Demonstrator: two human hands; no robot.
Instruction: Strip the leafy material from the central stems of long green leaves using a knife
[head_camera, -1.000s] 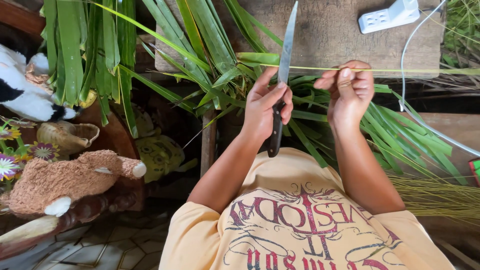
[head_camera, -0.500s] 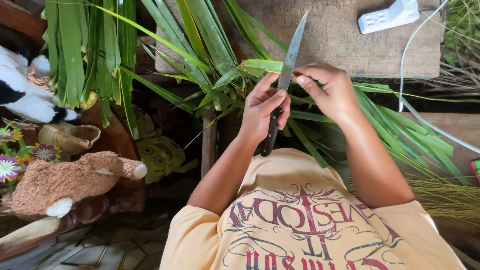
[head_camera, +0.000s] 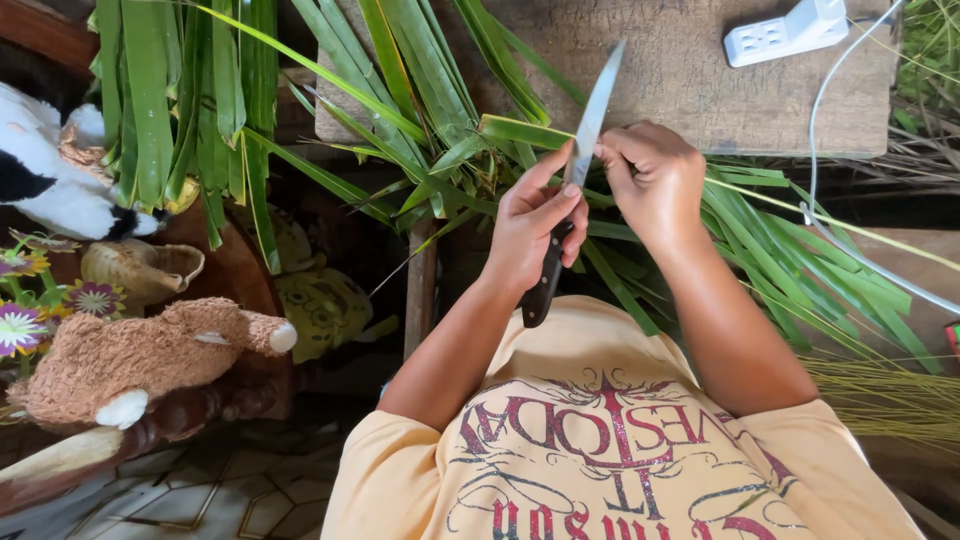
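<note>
A weathered wooden surface (head_camera: 680, 90) carries a white power strip (head_camera: 785, 32) above heaped palm leaves (head_camera: 420, 110). The left hand (head_camera: 535, 225) grips a knife (head_camera: 575, 170), blade up, edge against a leaf strip (head_camera: 525, 130) that the right hand (head_camera: 655, 180) pinches taut for splitting. The fingertips' contact is hidden; the leaves run out of frame.

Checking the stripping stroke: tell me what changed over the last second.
The right hand slid left along the thin leaf strip to the knife, whose blade tipped rightward. The strip, once level, now slants down to the right. The left hand keeps gripping the knife.
</note>
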